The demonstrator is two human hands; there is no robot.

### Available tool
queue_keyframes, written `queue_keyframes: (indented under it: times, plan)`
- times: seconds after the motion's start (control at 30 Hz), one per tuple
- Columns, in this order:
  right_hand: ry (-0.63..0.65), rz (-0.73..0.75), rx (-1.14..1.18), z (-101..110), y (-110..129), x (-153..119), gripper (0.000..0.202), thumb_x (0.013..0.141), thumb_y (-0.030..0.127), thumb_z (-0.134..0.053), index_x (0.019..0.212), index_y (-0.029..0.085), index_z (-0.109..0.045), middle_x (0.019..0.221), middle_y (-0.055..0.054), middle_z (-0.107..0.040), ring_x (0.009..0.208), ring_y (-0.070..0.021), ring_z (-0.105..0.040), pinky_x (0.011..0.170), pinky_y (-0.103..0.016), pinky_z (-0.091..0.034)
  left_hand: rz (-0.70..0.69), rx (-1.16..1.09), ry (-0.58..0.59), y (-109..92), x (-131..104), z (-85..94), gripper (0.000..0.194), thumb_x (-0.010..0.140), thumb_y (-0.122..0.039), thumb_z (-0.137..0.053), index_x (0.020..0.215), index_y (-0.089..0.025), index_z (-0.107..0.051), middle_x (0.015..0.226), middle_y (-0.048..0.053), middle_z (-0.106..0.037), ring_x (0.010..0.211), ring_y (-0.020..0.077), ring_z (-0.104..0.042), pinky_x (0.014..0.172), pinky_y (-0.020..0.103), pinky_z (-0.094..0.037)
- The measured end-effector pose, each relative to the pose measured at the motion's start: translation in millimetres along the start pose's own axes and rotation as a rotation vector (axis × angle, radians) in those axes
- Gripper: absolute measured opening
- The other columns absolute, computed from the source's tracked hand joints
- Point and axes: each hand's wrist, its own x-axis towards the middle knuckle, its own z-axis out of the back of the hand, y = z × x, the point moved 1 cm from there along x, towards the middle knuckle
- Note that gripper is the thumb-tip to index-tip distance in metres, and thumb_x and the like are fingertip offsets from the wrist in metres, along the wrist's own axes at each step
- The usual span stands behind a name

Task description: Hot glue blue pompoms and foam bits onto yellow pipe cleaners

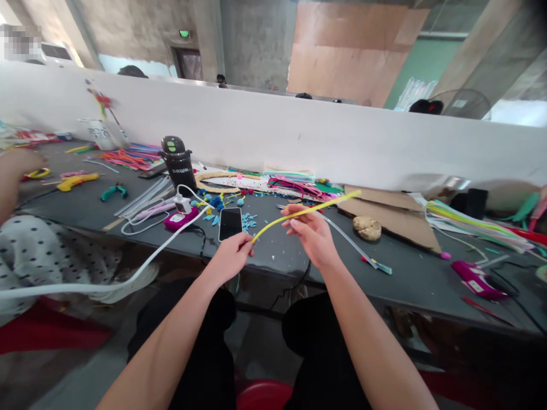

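A yellow pipe cleaner (pixel 270 225) stretches in a gentle curve above the front edge of the table, its far end up to the right. My left hand (pixel 231 251) pinches its lower end between thumb and fingertips. Farther along, my right hand (pixel 314 234) has curled fingers round the middle of the stem, with the thumb below it; the hold looks loose. Just behind my left hand lies a smartphone (pixel 231 223) with a dark screen. Small light-blue scraps (pixel 248 221) are scattered beside the phone.
A black bottle (pixel 179 168) stands behind a magenta power strip (pixel 182 218); its white cable (pixel 158 250) crosses to the left. Cardboard (pixel 395 219), a tan lump (pixel 366 228) and another magenta strip (pixel 478 280) are at right. A person's arm (pixel 15 176) is at far left.
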Motion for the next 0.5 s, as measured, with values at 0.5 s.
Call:
queue_keyframes:
  times: [0.5]
  plan:
    - [0.092,-0.203,0.382,-17,8,6,0.037,0.088,0.033,-0.045,0.121,0.027,-0.061,0.134,-0.002,-0.061,0.103,-0.0180,-0.063,0.086,-0.034,-0.054,-0.244,-0.867,0.071,-43,4,-25.2,0.014,0.093,-0.026,-0.058,0.085,-0.015,-0.059,0.125,0.013,-0.065,0.122,0.0270,-0.058,0.101,0.046,-0.048]
